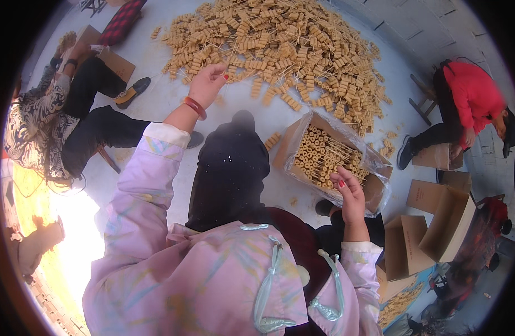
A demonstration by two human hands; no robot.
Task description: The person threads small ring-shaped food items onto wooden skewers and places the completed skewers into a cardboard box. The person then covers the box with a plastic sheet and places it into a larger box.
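My left hand [206,84] reaches out to the near edge of a big pile of tan skewered pieces [280,50] on the floor, its fingers pinched on a thin skewer there. A red bangle sits on that wrist. My right hand [349,193] hovers over an open cardboard box [285,147] lined with clear plastic, where skewers lie packed in rows [324,157]. The fingers curl loosely at the box's near edge; whether they hold a skewer I cannot tell. My pink sleeves and dark knees fill the lower middle.
A person in a patterned top and black trousers [73,117] sits at the left. Another person in red [470,101] sits at the right by small boxes. Open empty cardboard boxes [436,224] stand at lower right. Loose pieces [273,140] lie on the floor.
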